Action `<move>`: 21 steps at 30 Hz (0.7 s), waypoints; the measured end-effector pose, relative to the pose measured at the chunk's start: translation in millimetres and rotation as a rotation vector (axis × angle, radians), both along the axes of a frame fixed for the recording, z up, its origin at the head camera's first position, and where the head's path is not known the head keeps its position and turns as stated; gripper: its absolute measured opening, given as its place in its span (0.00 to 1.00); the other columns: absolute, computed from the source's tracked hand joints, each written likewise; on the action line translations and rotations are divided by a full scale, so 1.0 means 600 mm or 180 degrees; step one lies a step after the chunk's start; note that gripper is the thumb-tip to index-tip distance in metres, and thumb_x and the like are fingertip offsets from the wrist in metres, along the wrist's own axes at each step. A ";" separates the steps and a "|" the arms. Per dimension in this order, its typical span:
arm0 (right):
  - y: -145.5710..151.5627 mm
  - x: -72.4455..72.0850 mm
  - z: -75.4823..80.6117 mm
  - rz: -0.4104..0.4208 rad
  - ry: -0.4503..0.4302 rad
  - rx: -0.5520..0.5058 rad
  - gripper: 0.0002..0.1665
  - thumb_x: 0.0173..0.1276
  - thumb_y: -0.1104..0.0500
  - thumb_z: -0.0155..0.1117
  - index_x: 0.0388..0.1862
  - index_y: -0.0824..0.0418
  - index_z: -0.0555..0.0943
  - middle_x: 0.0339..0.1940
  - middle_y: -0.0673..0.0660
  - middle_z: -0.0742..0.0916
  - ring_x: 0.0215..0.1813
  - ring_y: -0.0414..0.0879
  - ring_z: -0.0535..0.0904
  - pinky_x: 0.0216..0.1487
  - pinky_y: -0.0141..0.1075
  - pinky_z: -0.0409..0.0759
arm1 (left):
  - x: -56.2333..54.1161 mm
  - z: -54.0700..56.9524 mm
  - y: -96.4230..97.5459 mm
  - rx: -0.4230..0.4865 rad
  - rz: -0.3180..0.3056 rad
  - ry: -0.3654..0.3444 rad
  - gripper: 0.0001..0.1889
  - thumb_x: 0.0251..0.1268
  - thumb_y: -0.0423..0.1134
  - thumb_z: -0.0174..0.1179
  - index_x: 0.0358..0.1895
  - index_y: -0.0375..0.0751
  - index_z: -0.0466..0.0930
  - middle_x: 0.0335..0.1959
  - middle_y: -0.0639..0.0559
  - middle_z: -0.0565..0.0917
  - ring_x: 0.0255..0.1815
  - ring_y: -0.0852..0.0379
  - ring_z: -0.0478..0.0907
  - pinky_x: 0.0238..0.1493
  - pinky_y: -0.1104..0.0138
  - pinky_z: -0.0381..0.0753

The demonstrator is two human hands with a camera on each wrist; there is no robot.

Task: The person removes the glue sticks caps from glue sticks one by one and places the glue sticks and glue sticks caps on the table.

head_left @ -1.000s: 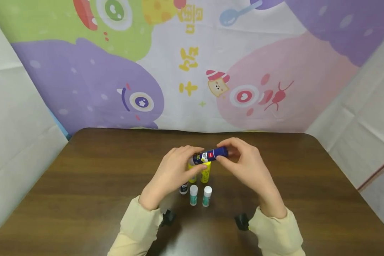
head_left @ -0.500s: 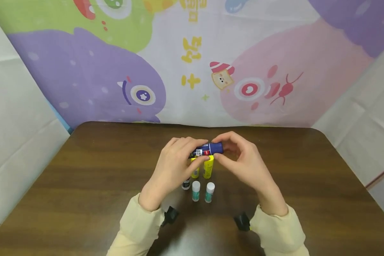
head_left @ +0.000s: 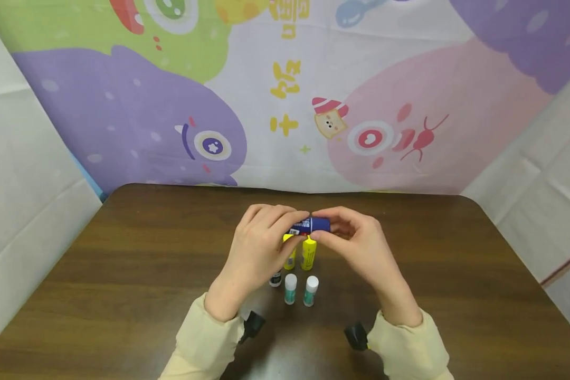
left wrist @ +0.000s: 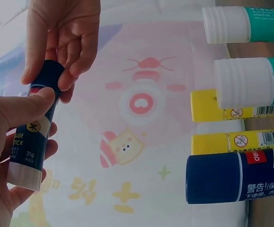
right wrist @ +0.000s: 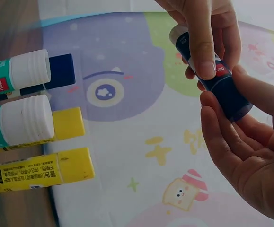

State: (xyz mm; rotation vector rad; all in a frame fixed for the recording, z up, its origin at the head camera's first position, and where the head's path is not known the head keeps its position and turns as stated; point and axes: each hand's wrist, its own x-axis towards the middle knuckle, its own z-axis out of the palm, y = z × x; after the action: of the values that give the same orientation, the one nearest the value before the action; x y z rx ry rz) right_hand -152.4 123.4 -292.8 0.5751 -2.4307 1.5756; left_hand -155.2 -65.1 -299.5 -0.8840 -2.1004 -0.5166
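Note:
Over the table, a navy-blue glue stick (head_left: 302,227) is held sideways between both hands. My left hand (head_left: 256,245) grips its body, thumb across the label in the left wrist view, where its pale base (left wrist: 24,177) sticks out below. Fingers and thumb of my right hand (head_left: 361,240) pinch the blue cap (right wrist: 229,94) at the other end. The cap sits on the body. Behind and below the hands stand two yellow glue sticks (head_left: 308,254), partly covered by the left hand in the head view.
Two white-capped green glue sticks (head_left: 290,289) stand upright nearer me on the brown table (head_left: 100,285). Beside them, another navy glue stick (left wrist: 212,179) is mostly hidden by my left hand in the head view. A cartoon cloth (head_left: 285,158) hangs behind the table.
The glue stick has shifted slightly left and turned, so its label faces differently. My left hand now covers more of its body, and my right fingers have moved further along the cap.

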 end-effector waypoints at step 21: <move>-0.004 0.002 -0.004 -0.0049 0.0353 -0.0027 0.18 0.49 0.60 0.72 0.42 0.59 0.83 0.31 0.54 0.86 0.31 0.41 0.81 0.34 0.30 0.79 | 0.000 -0.003 -0.005 0.0291 -0.0226 -0.0234 0.16 0.49 0.34 0.67 0.45 0.40 0.81 0.38 0.50 0.84 0.39 0.56 0.79 0.42 0.65 0.73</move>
State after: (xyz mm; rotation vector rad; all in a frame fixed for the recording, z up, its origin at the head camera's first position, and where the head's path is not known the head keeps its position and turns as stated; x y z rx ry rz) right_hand -151.3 121.0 -295.4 0.6233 -2.3409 1.5053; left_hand -155.4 -67.9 -301.3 -0.9014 -2.0993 -0.6864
